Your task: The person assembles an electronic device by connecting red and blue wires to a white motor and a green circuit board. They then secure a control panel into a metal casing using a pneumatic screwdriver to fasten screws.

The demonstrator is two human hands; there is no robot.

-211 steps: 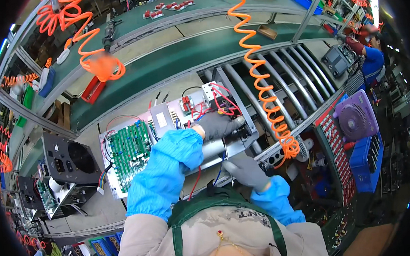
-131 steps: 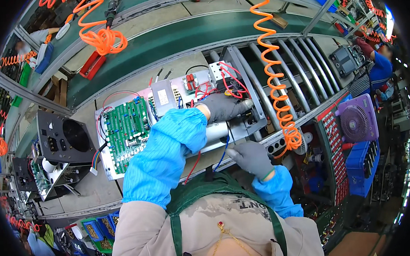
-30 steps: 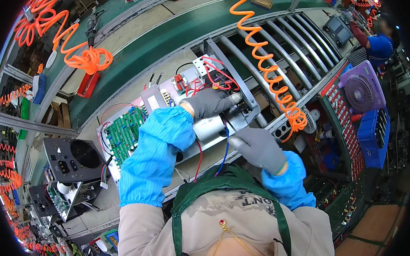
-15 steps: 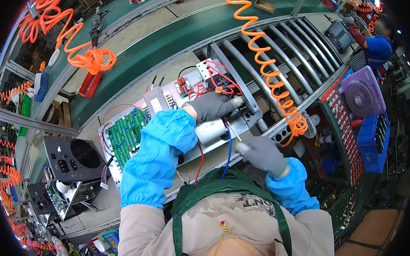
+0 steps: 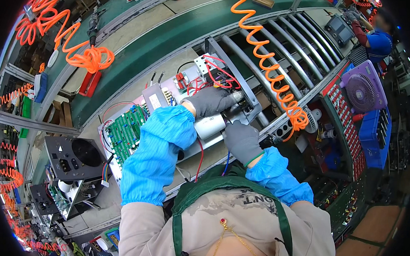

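Note:
An open metal chassis lies on the bench in front of me, holding a green circuit board, a grey boxy part and a white cylinder. Across it reaches my left hand in a grey glove, closed beside the upright end panel; what its fingers grip is hidden. My gloved right hand is closed at the cylinder's right end, fingertips bunched inside the chassis, their hold not visible. A blue wire hangs below that hand, and a red wire to its left.
Right of the chassis are metal rollers under a coiled orange hose. A grey housing with a fan stands left. Beyond lies a green conveyor belt. A purple fan and a co-worker are at far right.
My right hand has moved left and up, from outside the chassis to the cylinder's end, covering the thin pale piece and part of the blue wire. My left hand has barely moved.

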